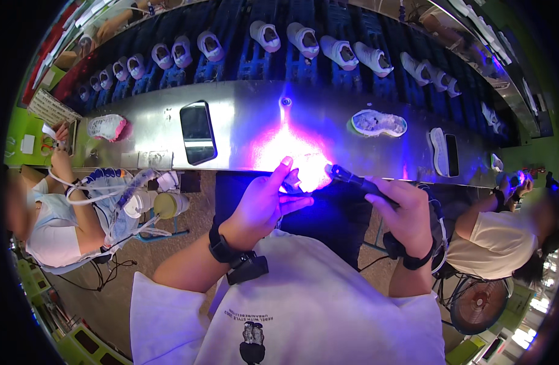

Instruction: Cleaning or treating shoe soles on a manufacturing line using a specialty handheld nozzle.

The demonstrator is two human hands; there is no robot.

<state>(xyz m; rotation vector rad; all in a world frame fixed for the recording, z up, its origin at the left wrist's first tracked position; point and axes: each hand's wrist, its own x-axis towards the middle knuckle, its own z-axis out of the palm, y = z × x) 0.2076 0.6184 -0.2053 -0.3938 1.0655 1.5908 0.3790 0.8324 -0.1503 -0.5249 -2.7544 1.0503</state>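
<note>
Holding with the left hand a glaring item, pinched between thumb and fingers, at the near edge of the metal table, in the middle of the view. Cannot tell its exact shape, nor whether touching the table, because of the strong violet-white light over it. Gripping with the right hand a dark torch-like tool, with fingers closed around its body and with the tip pointed to the left, very near to the item. Wearing a black band on each wrist, and a white shirt. Having on the table, left of the glow, a black phone laid flat, and farther left a pale shoe piece with pinkish side. Having to the right a pale sole, then a narrow white piece just beside a second phone. Facing, beyond the table, a long row of pale shoes on dark blue racks. Sitting between two other people, one at the far left, one at the far right near a round fan.
</note>
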